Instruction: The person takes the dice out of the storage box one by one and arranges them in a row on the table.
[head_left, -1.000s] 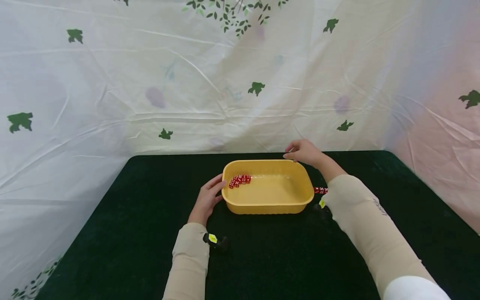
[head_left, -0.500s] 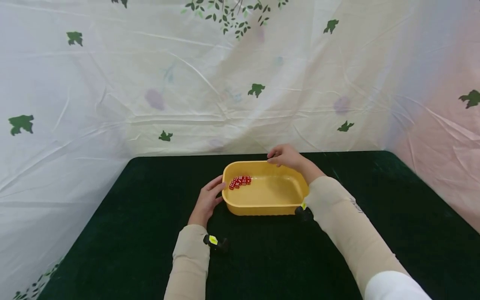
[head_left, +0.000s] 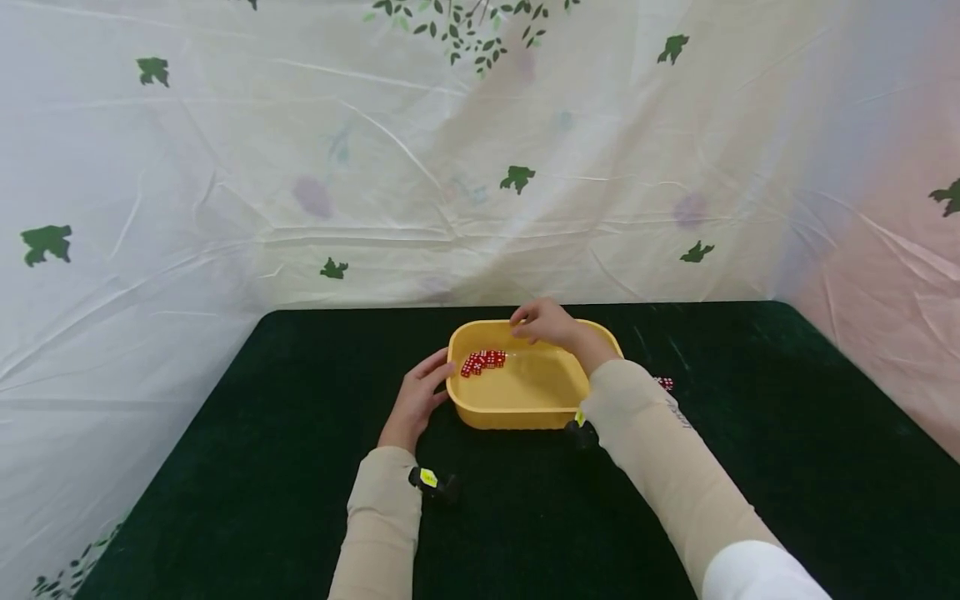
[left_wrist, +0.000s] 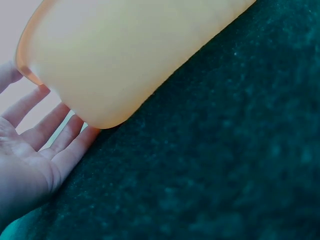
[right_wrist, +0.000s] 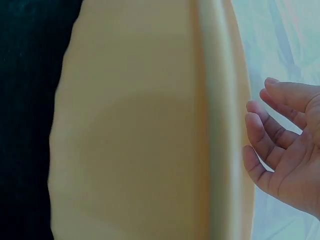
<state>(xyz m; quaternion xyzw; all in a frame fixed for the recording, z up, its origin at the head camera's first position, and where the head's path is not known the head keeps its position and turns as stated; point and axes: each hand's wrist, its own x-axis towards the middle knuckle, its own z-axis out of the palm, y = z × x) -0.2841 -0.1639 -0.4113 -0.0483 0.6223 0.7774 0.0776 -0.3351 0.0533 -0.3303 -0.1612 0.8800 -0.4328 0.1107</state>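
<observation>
A yellow plastic tub [head_left: 517, 398] stands on dark green cloth, with several red dice [head_left: 483, 362] lying together at its left end. My left hand [head_left: 417, 398] holds that end: one digit laps over the rim while straight fingers [left_wrist: 50, 125] rest against the outer wall in the left wrist view. Over the tub's far rim hovers my right hand [head_left: 551, 325], fingers bent and thumb close to the index finger. In the right wrist view, the right hand [right_wrist: 287, 135] shows beyond the tub wall; I cannot tell whether something small is between its fingertips.
More red dice [head_left: 664, 383] lie right of the tub, partly hidden by the right sleeve [head_left: 675, 450]. A printed white curtain [head_left: 420, 167] rises behind the table's far edge. Green cloth [head_left: 300, 433] covers the table.
My right hand has moved left along the far rim and come slightly lower over the tub. Dice on the right were hidden by the arm and show again. The left hand stays put.
</observation>
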